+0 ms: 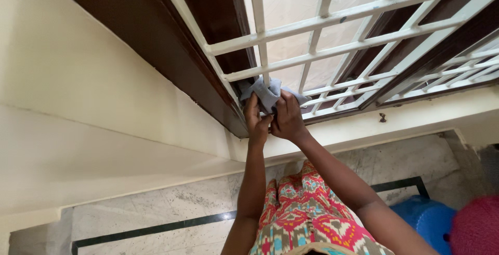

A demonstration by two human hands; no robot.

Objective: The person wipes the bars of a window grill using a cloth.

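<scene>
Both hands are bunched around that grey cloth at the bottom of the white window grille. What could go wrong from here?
The left hand and right hand press the crumpled grey cloth among the narrow white metal grille bars, so a finger might get pinched or scraped.

The cloth could snag on a bar and slip out of the grip.

Both arms stretch forward at once, leaving no hand free to brace; leaning further might upset balance on the polished stone floor.

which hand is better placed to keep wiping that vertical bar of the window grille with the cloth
Probably the right hand. It sits on the grey cloth, bunched around the white grille bar, and its arm has room beside it. The left hand is squeezed between the cloth and the dark wooden frame.
</scene>
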